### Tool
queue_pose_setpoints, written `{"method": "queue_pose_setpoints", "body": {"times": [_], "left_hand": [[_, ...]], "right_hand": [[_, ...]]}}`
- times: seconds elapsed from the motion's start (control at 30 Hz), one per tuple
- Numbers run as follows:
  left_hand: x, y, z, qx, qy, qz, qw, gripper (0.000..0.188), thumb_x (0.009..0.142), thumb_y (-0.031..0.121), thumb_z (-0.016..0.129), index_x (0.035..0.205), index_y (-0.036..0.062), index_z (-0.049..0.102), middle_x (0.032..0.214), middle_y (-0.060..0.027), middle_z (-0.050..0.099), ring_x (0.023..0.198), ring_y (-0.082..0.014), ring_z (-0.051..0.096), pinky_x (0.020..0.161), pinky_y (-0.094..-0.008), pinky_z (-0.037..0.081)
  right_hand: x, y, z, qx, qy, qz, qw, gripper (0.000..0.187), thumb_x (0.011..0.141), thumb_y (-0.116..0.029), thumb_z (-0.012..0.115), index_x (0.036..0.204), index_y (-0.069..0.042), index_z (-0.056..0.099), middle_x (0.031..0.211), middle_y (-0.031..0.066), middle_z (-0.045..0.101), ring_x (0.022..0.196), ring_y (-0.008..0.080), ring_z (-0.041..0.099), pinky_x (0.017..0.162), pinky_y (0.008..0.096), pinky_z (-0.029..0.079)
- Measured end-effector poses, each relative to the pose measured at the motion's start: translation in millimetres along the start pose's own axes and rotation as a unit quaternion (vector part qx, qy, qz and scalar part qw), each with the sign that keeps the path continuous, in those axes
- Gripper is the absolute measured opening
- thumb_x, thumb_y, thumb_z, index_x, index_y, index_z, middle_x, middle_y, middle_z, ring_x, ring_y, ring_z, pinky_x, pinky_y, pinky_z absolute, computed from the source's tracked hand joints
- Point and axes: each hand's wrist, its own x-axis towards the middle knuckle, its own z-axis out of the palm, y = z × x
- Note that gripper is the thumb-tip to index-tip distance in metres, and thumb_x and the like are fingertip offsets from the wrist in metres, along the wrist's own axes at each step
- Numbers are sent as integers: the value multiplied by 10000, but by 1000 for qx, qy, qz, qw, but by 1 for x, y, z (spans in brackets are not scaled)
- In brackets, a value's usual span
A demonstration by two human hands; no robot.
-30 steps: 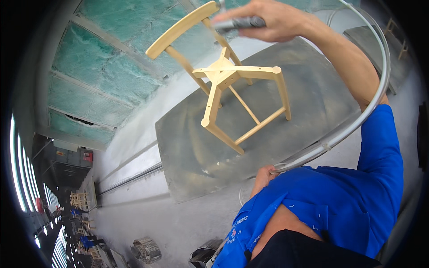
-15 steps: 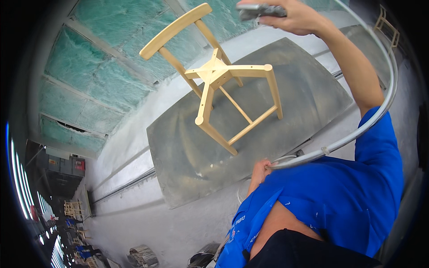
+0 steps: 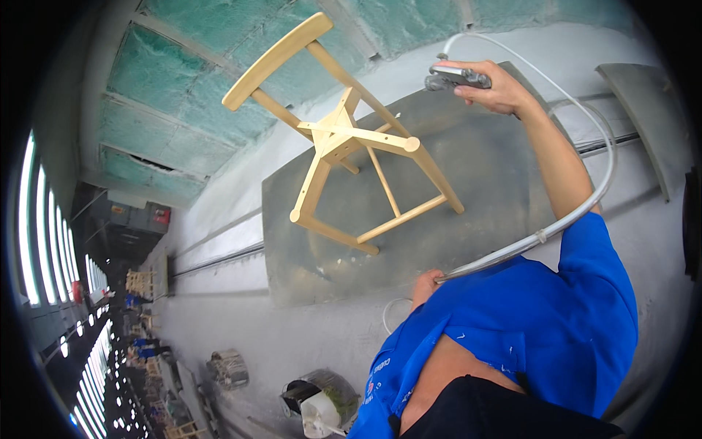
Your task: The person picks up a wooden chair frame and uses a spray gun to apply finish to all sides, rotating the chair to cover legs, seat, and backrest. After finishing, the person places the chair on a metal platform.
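Right grip [image 3: 501, 89], wrapped round a spray gun [image 3: 459, 76], has swung from the backrest [image 3: 276, 60] toward the grey board's [image 3: 497, 175] far right corner, leaving unblocked the wooden chair [image 3: 333, 143] standing left of centre; left grip [image 3: 424, 287] holds the hose [image 3: 541, 236].

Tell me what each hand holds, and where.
Right hand: spray gun, by the end nearer the wrist. Left hand: hose, by the stretch beside the blue shirt.
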Motion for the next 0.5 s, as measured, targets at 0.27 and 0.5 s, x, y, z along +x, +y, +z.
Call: {"method": "queue_pose_setpoints", "body": {"times": [0.27,0.5], "left_hand": [[-28,86,51,124,63,-40,989,156,805,78,728,786,5,592,698,-104,573,737,-149,547,694,-353,477],[-36,90,66,35,100,-95,990,124,792,71,705,769,4,603,711,-87,594,731,-158,562,679,-336,465]], "right_hand": [[25,69,-35,360,184,140,904,207,1016,-258,624,1047,-55,656,881,38,679,777,88,646,451,230,420],[59,110,-21,478,156,211,838,252,1019,-276,631,1052,-25,632,894,79,683,699,94,659,414,204,422]]}}
